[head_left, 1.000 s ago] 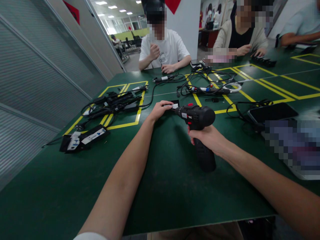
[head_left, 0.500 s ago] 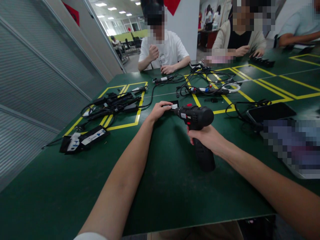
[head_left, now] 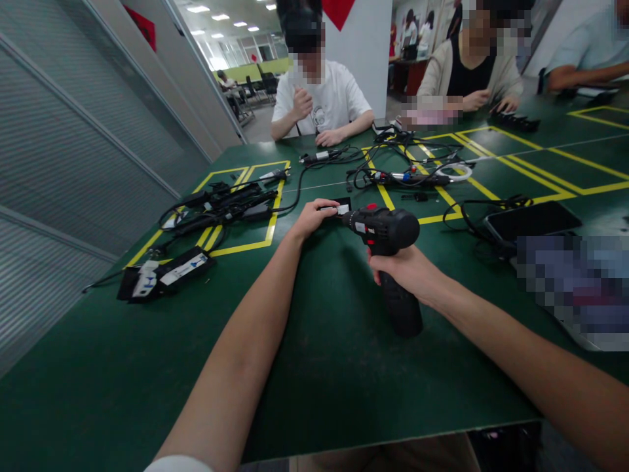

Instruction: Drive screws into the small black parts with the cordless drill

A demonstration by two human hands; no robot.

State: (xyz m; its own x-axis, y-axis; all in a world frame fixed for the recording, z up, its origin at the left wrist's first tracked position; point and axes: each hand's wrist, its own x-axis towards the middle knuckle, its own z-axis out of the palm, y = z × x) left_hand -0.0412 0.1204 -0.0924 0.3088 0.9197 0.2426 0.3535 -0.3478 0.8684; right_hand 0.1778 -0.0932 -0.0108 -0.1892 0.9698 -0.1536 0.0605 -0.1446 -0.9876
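Observation:
My right hand (head_left: pixel 405 267) is wrapped around the handle of a black cordless drill (head_left: pixel 386 229) with red details. The drill lies level, its chuck pointing left and away from me. At its tip is a small flat black piece with a white label (head_left: pixel 343 208), lying on the green table (head_left: pixel 314 367). My left hand (head_left: pixel 313 219) is closed on the left side of that piece, thumb and fingers pressed against it. The drill's nose partly hides the piece, so contact of the bit cannot be made out.
Left of my hands lie a heap of black cables and adapters (head_left: pixel 236 206) and a black labelled box (head_left: pixel 187 267). More cables and a pen-like tool (head_left: pixel 403 177) are beyond the drill. A phone (head_left: pixel 533 223) lies right. A person (head_left: pixel 319 98) sits opposite; others sit far right.
Both hands, the drill and the labelled piece look almost unmoved. The drill's rear end has shifted very slightly left.

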